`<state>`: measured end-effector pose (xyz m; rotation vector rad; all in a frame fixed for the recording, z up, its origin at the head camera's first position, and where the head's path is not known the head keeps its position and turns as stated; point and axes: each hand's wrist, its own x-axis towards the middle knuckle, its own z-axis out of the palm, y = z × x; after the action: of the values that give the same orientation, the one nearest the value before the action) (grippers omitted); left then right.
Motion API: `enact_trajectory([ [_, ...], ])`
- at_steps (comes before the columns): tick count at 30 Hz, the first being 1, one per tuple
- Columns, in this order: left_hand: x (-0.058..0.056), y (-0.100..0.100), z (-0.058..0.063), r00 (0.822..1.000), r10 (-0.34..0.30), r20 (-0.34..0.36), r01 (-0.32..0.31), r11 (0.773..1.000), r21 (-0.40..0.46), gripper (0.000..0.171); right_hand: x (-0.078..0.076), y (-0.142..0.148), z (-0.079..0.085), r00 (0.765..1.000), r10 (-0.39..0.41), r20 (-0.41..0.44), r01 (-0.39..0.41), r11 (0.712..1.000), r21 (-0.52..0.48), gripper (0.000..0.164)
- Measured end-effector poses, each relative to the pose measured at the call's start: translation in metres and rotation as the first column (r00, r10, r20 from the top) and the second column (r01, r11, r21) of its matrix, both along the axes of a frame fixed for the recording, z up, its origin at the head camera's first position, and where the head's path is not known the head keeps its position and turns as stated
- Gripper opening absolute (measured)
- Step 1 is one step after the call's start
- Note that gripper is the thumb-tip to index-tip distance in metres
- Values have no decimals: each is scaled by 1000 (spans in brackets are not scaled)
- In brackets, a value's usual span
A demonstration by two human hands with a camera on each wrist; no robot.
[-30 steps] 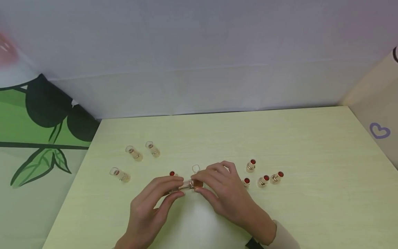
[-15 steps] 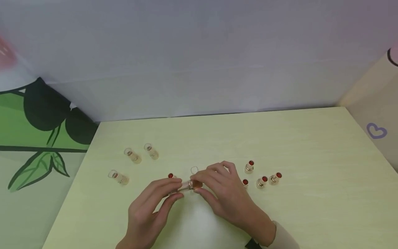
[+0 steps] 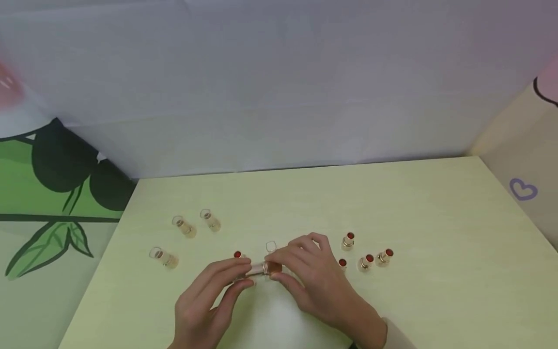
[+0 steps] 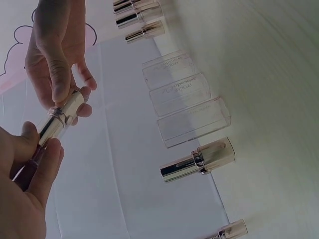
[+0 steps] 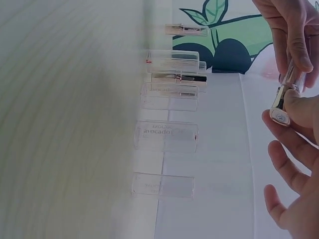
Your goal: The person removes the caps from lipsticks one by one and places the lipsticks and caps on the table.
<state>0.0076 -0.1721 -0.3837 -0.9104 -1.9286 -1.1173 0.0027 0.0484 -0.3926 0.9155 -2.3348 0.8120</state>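
Between my two hands is a lipstick tube point(image 3: 258, 269), held nearly level above the table. My left hand point(image 3: 207, 296) pinches its clear-capped end between thumb and fingers; dark red shows there in the left wrist view. With thumb and fingertips, my right hand point(image 3: 316, 278) grips the gold base point(image 4: 72, 103), whose round bottom label point(image 5: 280, 117) faces the right wrist camera. Just behind my left fingers stands an uncapped-looking gold tube with a red top point(image 3: 238, 254). A clear cap point(image 3: 271, 246) stands behind the held lipstick.
Several red-topped gold tubes point(image 3: 366, 262) stand right of my right hand. At the left are three tubes under clear covers point(image 3: 184, 227). More clear caps point(image 4: 193, 122) stand in a row in the left wrist view. A wall point(image 3: 261, 140) borders the table's back edge.
The head view has tilted up slightly, so the table and everything on it sit lower. Both hands keep hold of the lipstick in nearly the same pose.
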Motion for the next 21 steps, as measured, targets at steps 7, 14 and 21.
enact_trajectory([
  [7,11,-13,10,967,175,187,-181,983,17,34,-2,10,-2,997,-58,46,61,996,-63,36],
  [14,8,-20,18,948,226,223,-230,973,-11,38,-6,18,0,997,-34,74,47,983,-178,34],
  [21,-6,-20,15,971,194,138,-188,981,-55,39,-10,20,-3,994,-27,102,46,981,-189,37],
])
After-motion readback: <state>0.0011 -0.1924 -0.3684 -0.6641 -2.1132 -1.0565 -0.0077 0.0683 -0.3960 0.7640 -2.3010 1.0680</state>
